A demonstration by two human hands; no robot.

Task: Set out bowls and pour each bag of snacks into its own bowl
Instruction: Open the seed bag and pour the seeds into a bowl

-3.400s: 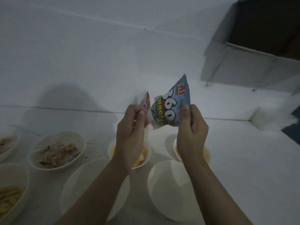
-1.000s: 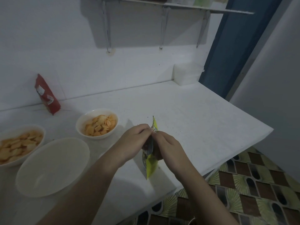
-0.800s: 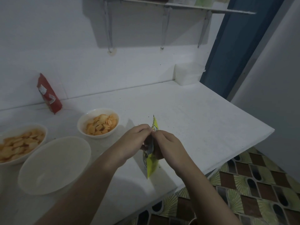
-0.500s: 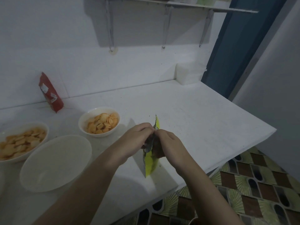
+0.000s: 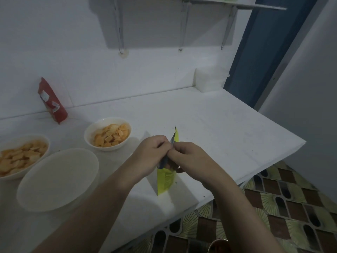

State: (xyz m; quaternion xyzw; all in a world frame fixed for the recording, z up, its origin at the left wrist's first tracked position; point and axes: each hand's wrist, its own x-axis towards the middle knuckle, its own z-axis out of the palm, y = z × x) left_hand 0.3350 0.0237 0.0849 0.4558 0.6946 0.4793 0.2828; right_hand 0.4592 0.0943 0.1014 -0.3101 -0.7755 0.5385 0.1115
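Inspector: Fingers of both hands pinch the top edge of the yellow bag, centre frame, above the counter.

Clerk: Progress?

Inspector: Two bowls at left hold chips; the empty bowl, lower left, waits. The red bag, upper left, looks unpoured. Left hand, right hand both gripping; bag apparently unopened.

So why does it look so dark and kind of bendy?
Head view: the light is dim and bluish, so the white counter looks grey; the hands cast a soft shadow toward the front edge; the wide lens bows the shelf and door frame; the left hand, right hand and yellow bag look slightly soft; no glare.
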